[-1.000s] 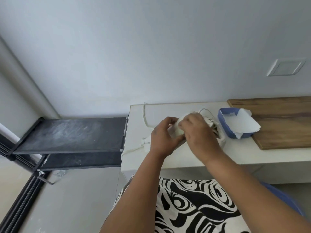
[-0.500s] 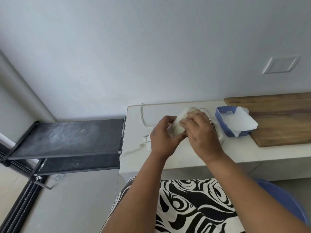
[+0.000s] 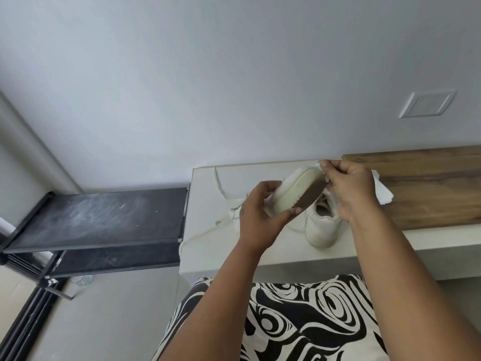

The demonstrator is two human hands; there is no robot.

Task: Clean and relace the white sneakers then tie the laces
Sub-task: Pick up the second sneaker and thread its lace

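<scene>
The left hand [image 3: 256,217] grips the heel end of a white low-top sneaker [image 3: 291,194], fingers curled over its upper and thumb pressed at the edge of the sole. The shoe is raised off the surface and tipped on its side, so its pale sole with a brown patch faces the camera. The right hand [image 3: 350,190] pinches a white crumpled wipe [image 3: 382,195] against the toe end of that sole, fingertips [image 3: 325,166] closed on the wipe at the shoe's far tip.

Just below and right of the lifted shoe, the second white sneaker [image 3: 321,225] stands upright on the white countertop [image 3: 208,243]. Loose white laces [image 3: 221,188] trail across the counter's left part. A brown wooden board [image 3: 429,183] lies to the right. Left of the counter stands a black metal shelf rack [image 3: 96,217].
</scene>
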